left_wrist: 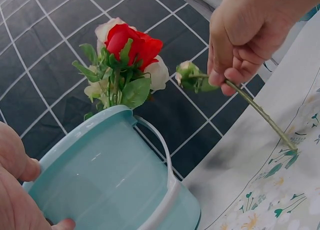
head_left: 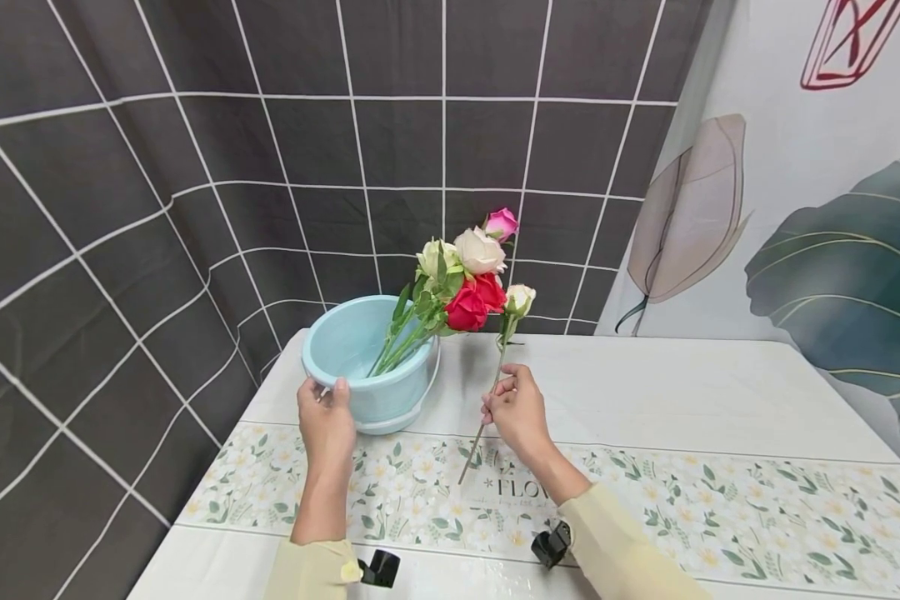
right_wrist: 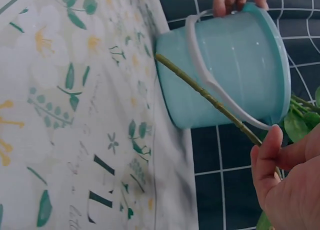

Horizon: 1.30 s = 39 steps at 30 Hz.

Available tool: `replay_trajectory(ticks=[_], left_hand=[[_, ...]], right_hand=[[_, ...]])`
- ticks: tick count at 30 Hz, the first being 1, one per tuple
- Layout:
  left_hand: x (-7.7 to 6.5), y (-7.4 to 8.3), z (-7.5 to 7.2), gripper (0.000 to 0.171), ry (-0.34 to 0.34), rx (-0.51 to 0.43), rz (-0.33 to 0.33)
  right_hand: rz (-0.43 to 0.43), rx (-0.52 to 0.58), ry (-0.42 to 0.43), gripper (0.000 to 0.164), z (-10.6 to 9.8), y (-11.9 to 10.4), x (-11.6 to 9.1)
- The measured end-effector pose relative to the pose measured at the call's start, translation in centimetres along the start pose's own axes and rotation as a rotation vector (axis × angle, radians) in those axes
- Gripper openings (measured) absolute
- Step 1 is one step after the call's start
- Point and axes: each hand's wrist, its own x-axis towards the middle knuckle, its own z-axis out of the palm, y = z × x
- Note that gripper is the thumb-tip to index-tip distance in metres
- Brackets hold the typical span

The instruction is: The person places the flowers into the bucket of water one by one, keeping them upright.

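Observation:
A light blue bucket [head_left: 390, 400] with a white handle stands near the back left of the table. My left hand [head_left: 326, 425] grips its near left rim, thumb on the edge. Several artificial roses lean out over the bucket's right rim, among them a red rose [head_left: 468, 307], a cream rose [head_left: 480, 250] and a pink rose [head_left: 502, 223]. To the right of the bucket, my right hand [head_left: 520, 411] pinches the thin stem of a single pale rose [head_left: 520, 300]. That rose is upright and slightly tilted, its bare stem end pointing down toward me.
The white table [head_left: 660, 392] carries a flower-printed strip [head_left: 720, 508] across its front. Behind it hangs a dark grid-patterned curtain [head_left: 397, 142], and a white leaf-printed cloth [head_left: 720, 292] hangs at the right.

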Motion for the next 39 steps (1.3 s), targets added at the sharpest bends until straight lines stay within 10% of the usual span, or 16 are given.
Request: replay_trajectory(ticks=[39], left_hand=[[0.1,-0.2,0.0,0.063,-0.003,-0.012,0.007]], right_hand=[[-0.258,0.222,0.216,0.046,-1.5,-3.3,1.3]])
